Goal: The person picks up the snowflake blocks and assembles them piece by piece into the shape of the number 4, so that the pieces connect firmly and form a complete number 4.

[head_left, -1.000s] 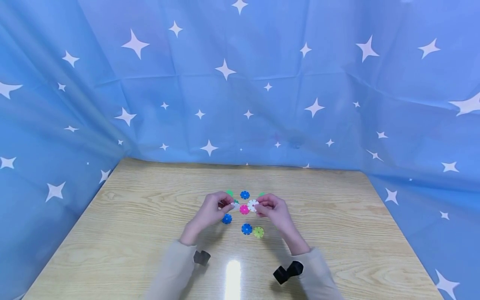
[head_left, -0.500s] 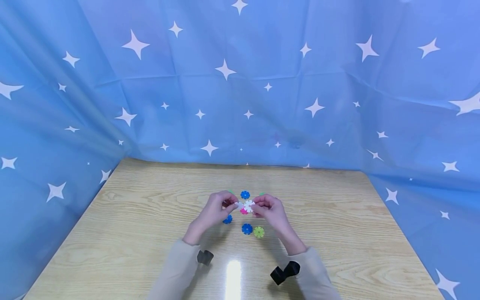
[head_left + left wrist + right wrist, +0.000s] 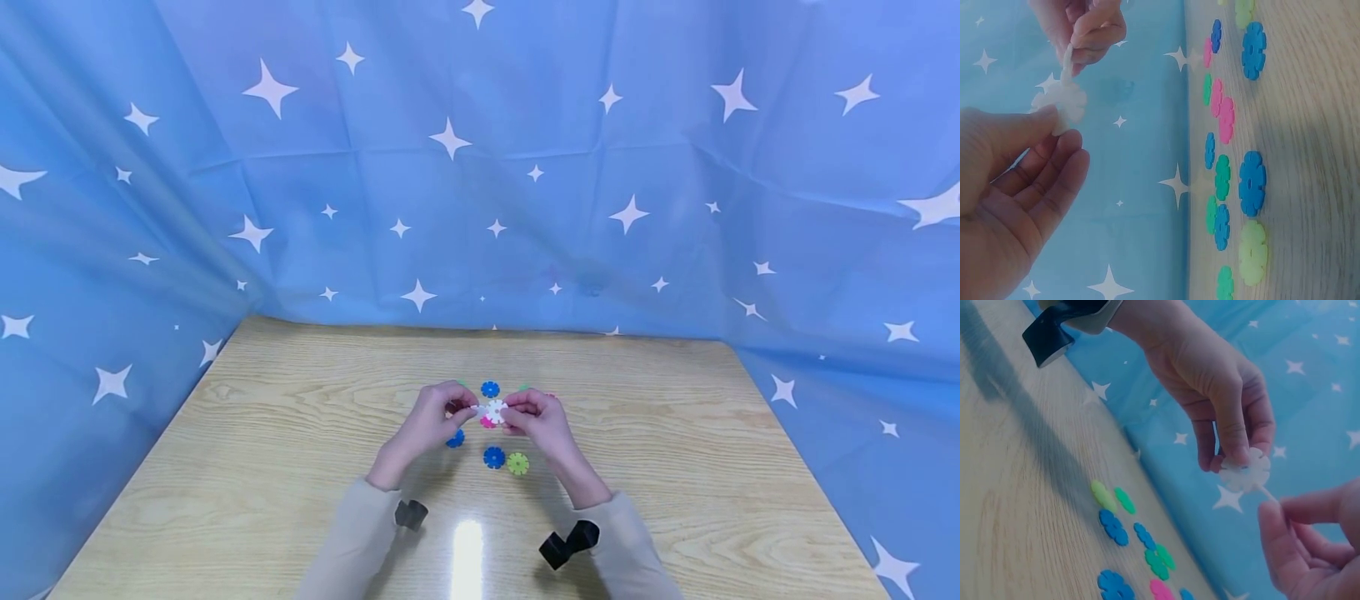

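Above the table, my left hand (image 3: 431,417) pinches a white notched plastic disc (image 3: 1063,102) between thumb and fingers. Opposite it, my right hand (image 3: 542,421) pinches a second white notched disc (image 3: 1244,470) by its edge. The two discs meet edge to edge and stand crosswise; how deep one sits in the other's notch I cannot tell. Below the hands lie loose discs of the same kind: a pink disc (image 3: 487,422) partly covered by the white ones, a blue disc (image 3: 493,457), and a yellow-green disc (image 3: 517,463) beside it.
More notched discs lie on the wooden table (image 3: 300,467), among them a blue disc (image 3: 490,389) behind the hands and a green disc (image 3: 1222,177). A blue curtain with white stars (image 3: 450,208) hangs behind the table. Each wrist carries a small black camera.
The hands have come together, and the two white discs, apart a second ago, now touch. Over the last half second the hands have barely moved.
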The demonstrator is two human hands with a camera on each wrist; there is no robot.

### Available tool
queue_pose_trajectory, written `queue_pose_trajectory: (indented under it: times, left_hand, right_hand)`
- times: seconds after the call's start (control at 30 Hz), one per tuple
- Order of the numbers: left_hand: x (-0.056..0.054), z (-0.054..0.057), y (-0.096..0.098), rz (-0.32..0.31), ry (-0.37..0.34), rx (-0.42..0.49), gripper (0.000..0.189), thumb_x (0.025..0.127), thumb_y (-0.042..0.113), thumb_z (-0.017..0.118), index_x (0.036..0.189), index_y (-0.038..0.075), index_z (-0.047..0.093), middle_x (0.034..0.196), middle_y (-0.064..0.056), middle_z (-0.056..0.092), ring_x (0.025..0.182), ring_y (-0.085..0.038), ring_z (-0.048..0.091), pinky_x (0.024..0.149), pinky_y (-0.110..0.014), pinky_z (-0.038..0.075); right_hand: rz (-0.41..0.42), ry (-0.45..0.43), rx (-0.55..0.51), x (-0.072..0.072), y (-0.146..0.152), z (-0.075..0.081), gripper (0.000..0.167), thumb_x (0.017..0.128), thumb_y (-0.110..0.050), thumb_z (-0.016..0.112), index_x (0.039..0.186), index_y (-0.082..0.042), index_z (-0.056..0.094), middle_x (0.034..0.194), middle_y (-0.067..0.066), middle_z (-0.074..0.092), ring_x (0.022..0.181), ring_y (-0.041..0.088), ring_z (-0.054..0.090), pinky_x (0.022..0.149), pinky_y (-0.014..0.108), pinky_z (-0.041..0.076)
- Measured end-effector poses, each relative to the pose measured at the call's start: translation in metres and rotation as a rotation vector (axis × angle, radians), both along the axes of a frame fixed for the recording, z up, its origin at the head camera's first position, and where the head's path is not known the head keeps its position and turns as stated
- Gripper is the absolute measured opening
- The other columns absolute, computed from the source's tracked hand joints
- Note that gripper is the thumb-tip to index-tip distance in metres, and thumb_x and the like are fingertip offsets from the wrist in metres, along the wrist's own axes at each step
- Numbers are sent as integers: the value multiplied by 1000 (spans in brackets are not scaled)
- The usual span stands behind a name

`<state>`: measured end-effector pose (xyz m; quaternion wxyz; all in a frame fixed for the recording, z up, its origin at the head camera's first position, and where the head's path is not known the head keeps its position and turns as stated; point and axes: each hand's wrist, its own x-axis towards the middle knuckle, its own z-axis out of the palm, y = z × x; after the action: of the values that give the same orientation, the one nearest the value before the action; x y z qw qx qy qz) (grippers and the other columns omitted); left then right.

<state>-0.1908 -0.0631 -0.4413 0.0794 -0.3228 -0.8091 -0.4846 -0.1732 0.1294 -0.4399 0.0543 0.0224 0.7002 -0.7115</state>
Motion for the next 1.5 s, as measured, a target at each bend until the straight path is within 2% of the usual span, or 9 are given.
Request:
queue_pose_trajectory:
  times: [0.2,0.4,0.63,0.8,0.93,1.07,1.2,1.33,1.5]
  left_hand:
    - [-1,1,5,1,89,33,8,82,-5,67,77,1,67,77,-5,64,65,-10,58,58,-20,52]
    - [-1,0,9,-6,181,74,11,79,-9,69,75,1,66,74,-6,65,64,-12,59,56,-20,52]
    - [-3,-5,13,29,261,116,14,75,-12,70,73,0,66,73,-7,65,62,-11,57,54,-17,50]
    - [-2,-1,17,42,325,84,12,75,-13,70,74,-1,67,72,-7,65,60,-12,56,51,-18,49]
    - [-2,1,18,19,315,67,12,77,-13,68,78,-1,68,74,-7,65,63,-12,58,55,-16,50]
    - [-4,-1,17,1,288,135,11,78,-11,69,83,-1,69,77,-6,65,66,-13,60,60,-18,52]
    - [-6,-3,18,12,246,199,9,80,-7,69,85,0,69,79,-7,65,68,-14,61,62,-21,54]
    - [-5,-3,18,41,199,224,7,80,-6,69,84,0,68,79,-10,66,67,-17,62,61,-25,56]
    - [7,16,15,86,192,245,7,78,-13,67,84,-8,66,78,-17,65,64,-27,61,57,-34,56]
  right_hand:
    - [-53,-5,-29,2,-1,2,15,83,12,61,97,16,58,78,9,61,64,14,61,66,27,58]
    - [-94,13,-80,3,-3,5,15,82,16,59,96,20,57,82,17,61,60,13,60,61,24,57]
    - [-150,-9,-122,5,-7,9,17,83,15,59,99,21,56,82,17,60,58,12,60,61,23,57]
    - [-175,-4,-166,5,-9,8,18,83,14,60,99,21,55,83,19,61,60,12,61,61,24,57]
    - [-177,-22,-178,4,-6,6,16,83,14,60,98,19,57,81,15,61,61,11,61,63,24,57]
    - [-160,-26,-198,5,-4,8,15,85,12,59,100,16,58,82,10,61,65,13,63,66,24,57]
    - [-143,-2,-208,5,-3,12,13,87,9,59,98,14,57,85,13,62,69,14,64,69,25,57]
    - [-104,8,-191,4,-2,14,15,87,9,58,100,16,56,83,12,62,68,14,65,69,26,57]
    - [-27,9,-85,-3,7,10,24,89,1,60,108,15,57,87,14,65,74,16,66,73,29,57]
